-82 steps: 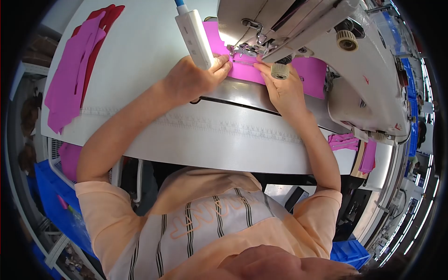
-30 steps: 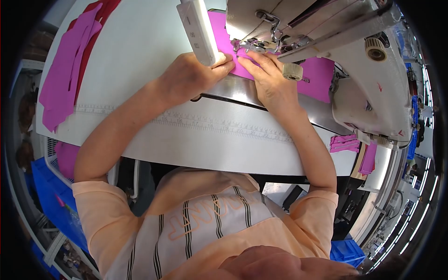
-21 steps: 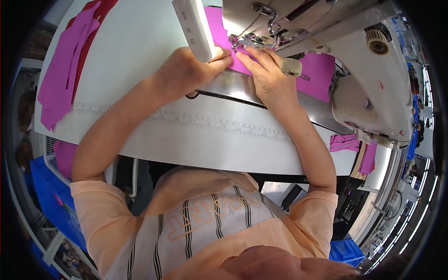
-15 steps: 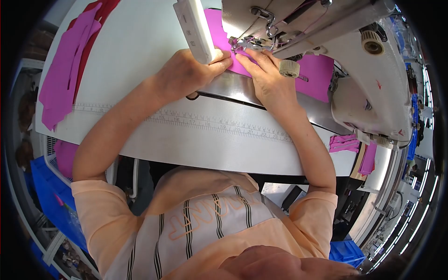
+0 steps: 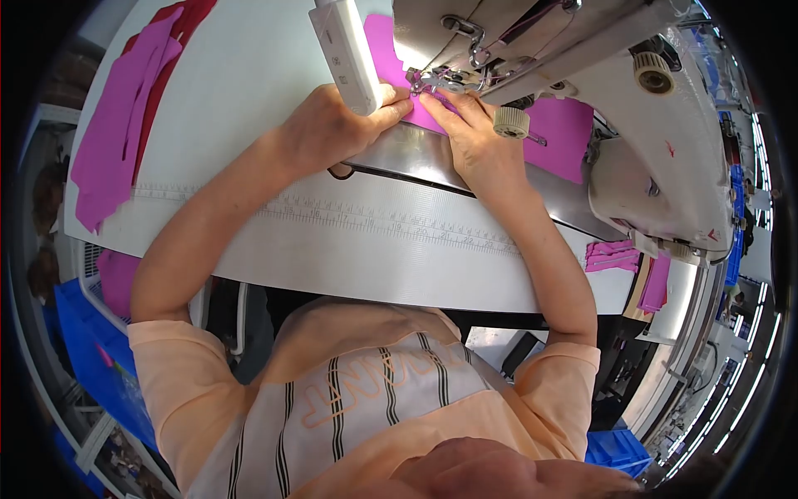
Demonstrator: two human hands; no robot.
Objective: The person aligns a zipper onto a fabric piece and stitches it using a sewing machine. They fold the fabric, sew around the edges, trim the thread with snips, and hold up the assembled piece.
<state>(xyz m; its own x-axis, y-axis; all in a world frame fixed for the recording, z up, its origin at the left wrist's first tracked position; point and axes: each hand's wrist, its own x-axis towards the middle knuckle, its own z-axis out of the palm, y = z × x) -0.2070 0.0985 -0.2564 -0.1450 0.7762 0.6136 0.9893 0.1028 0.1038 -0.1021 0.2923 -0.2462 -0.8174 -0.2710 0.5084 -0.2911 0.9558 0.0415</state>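
Under the presser foot (image 5: 420, 81) of a white sewing machine (image 5: 657, 125) lies a pink fabric piece (image 5: 555, 148). My left hand (image 5: 337, 129) is closed at the fabric's near edge, left of the foot, its fingers pressed together on the cloth; a white lamp (image 5: 345, 58) hides part of them. My right hand (image 5: 482, 145) rests on the same fabric just right of the foot, its fingers stretched forward and apart. A machine knob hides some of its outer edge. A slotted or zipped strip in the fabric shows beside the right fingers.
Pink pieces (image 5: 125, 125) lie over red fabric (image 5: 187, 29) on the table's left. Small pink strips (image 5: 613, 256) lie near its right end. A printed ruler (image 5: 366, 218) crosses the tabletop. Blue bins (image 5: 91, 341) and a white basket holding pink fabric stand lower left; another blue bin (image 5: 617, 453) is lower right.
Since the earliest frame, my right hand has moved left toward the presser foot, its fingers going from a pinch to stretched out. Over the last second both hands have barely moved; the view shifted slightly.
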